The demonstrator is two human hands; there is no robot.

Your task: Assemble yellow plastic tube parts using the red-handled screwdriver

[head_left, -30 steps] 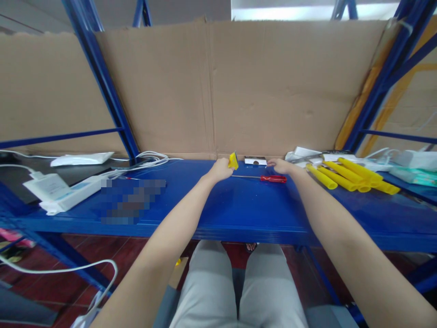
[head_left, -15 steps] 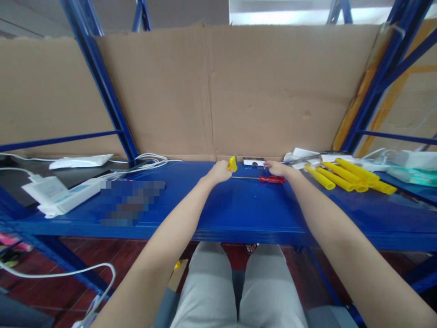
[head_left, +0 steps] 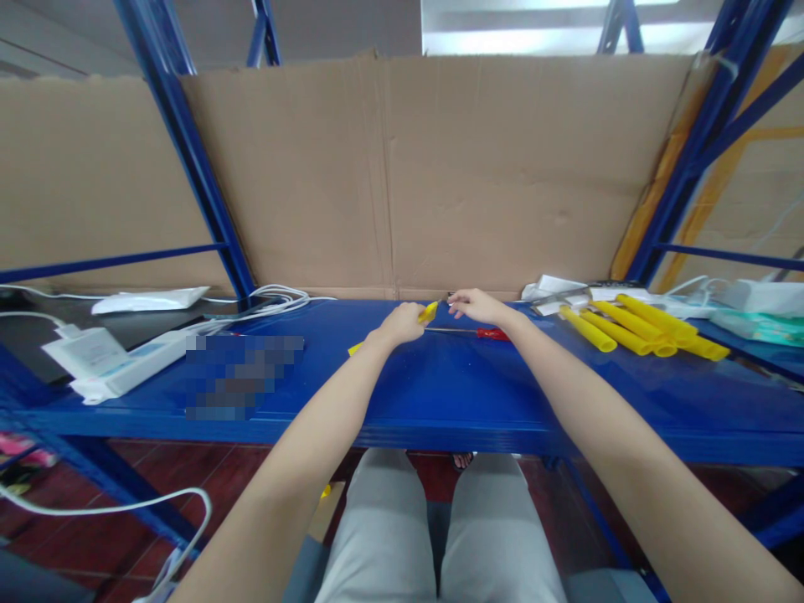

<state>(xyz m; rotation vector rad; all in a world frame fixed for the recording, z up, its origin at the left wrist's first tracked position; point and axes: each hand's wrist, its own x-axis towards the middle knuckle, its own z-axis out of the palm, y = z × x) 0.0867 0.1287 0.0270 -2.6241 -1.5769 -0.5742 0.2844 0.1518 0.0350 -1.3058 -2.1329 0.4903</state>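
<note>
Yellow plastic piece (head_left: 428, 311) sits pinched in the left hand (head_left: 402, 322), whose fingers are curled closed around it, near the back edge of the blue table (head_left: 440, 394) at its middle. The right hand (head_left: 476, 305) is just beside it, fingers bent toward the piece's far end; whether they touch it or grip anything cannot be told. Below the right hand lies a red-handled screwdriver (head_left: 491, 334) flat on the table, its thin shaft pointing left toward the left hand. A small yellow bit (head_left: 355, 347) shows on the table beside the left wrist.

Toward the right back corner, a cluster of yellow tubes (head_left: 634, 328) lies side by side, with white boxes (head_left: 553, 289) behind them. Toward the left edge rest a white power strip (head_left: 119, 368), a white adapter (head_left: 79, 345) and a loop of white cables (head_left: 280, 295). A cardboard sheet (head_left: 389, 176) stands upright along the back edge.
</note>
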